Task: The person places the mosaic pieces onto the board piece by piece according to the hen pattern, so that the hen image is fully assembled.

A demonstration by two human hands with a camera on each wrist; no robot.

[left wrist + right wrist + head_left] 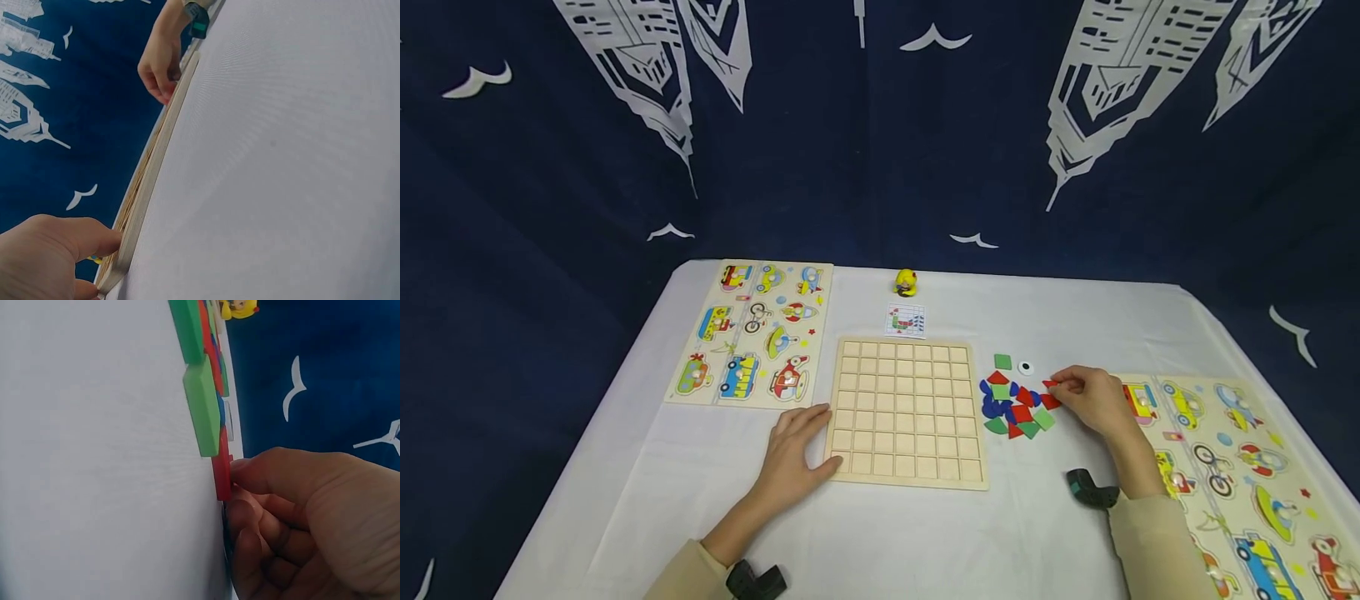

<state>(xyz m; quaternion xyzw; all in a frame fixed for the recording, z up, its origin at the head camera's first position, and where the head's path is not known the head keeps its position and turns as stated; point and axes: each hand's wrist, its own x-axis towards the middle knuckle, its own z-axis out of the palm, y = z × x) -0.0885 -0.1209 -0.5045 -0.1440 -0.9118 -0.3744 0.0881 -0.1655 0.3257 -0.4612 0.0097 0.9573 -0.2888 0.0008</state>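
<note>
A square wooden grid board [906, 486] lies at the middle of the table. My left hand [793, 450] rests at its left edge, fingers extended, with the thumb near the front corner. The left wrist view shows that thumb [94, 237] against the board's rim. To the right of the board lies a loose pile of small flat red, green and blue pieces. At the pile's right side my right hand [1086, 398] pinches a red piece [1049, 383] between thumb and fingertips. Another red piece [1050, 402] lies just below it. My fingers partly hide the pinched piece.
A small printed pattern card [906, 320] and a yellow duck toy [906, 282] stand behind the board. Vehicle picture boards lie at the left [752, 333] and right [1232, 467]. A white disc with a black dot [1026, 367] sits above the pile, near a green square [1002, 362].
</note>
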